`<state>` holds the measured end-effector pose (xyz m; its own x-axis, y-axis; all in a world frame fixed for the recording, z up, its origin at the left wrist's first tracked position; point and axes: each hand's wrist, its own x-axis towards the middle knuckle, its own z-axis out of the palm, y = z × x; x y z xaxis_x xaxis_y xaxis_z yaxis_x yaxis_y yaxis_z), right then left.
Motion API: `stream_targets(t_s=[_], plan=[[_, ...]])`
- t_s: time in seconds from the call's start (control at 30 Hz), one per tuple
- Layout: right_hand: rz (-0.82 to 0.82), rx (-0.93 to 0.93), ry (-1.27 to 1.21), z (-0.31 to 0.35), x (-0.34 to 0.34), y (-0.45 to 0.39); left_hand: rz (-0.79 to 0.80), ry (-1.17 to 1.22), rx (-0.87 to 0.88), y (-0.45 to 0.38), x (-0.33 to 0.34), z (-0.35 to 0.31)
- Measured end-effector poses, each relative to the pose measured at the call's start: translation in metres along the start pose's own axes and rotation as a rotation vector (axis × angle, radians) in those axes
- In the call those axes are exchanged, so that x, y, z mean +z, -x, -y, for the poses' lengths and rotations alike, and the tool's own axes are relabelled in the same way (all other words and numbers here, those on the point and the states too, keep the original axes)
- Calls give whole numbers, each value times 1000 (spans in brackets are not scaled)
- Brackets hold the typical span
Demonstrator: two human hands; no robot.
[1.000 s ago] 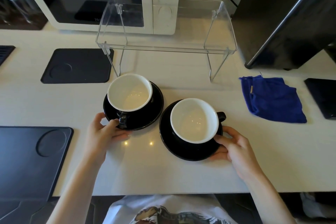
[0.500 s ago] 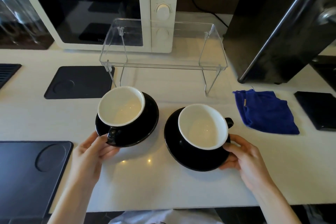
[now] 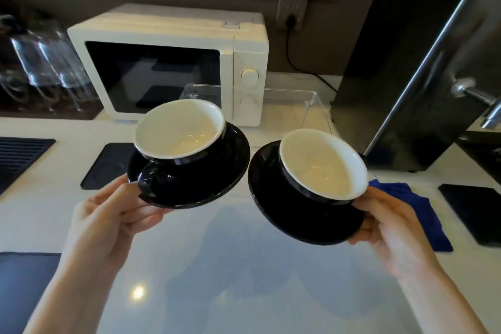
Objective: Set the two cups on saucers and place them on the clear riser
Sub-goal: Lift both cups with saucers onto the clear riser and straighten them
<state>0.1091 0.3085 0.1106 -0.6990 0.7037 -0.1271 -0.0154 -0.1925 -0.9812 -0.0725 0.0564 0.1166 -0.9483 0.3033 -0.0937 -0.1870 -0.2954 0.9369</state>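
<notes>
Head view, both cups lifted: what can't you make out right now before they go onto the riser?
- Clear riser: head view, mostly hidden behind the two cups and saucers; its legs and front edge don't show.
- Right cup: handle almost wholly hidden behind its body.
- Blue cloth: partly covered by the right hand.
- Left hand: fingers under the left saucer unseen.

No readable text, label or number shows on anything in view.
</notes>
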Motion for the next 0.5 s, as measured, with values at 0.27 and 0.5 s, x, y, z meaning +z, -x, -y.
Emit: stream_targets(t_s=[0.27,0.5], plan=[[-46,-66,-12,37,16,-37,2,57,9,-42,47,-22],[-133,-51,-45,43,29,-67,6,61,-79,-93,65,-16]])
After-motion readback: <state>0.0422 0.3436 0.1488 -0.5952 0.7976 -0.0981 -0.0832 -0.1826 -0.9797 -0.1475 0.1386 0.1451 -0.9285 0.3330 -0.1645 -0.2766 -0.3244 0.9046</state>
